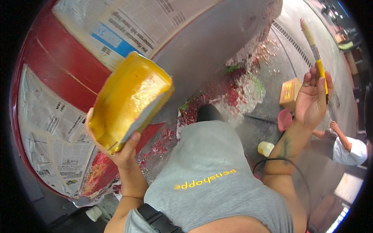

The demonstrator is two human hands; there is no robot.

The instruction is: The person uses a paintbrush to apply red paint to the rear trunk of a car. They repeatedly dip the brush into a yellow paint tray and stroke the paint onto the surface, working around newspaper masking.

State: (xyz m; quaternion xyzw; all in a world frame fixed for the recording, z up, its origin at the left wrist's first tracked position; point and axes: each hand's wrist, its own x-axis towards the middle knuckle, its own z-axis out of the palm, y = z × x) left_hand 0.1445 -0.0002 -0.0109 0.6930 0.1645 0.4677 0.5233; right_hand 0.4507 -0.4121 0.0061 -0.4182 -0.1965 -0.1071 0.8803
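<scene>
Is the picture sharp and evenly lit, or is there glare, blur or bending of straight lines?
Head view: glare shines on the wet yellow container in the left hand; the paintbrush in the right hand is slightly soft; the newspaper edges bend toward the rim, and the corners are black.

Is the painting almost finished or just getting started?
Looks like the middle. Done: newspaper is stuck over parts of the big red panel, and red flecks litter the ground. In hand: the left hand holds a cut container coated with yellow paint; the right hand holds a yellow-handled brush, raised away from the panel. Left: no yellow shows on the panel.
</scene>
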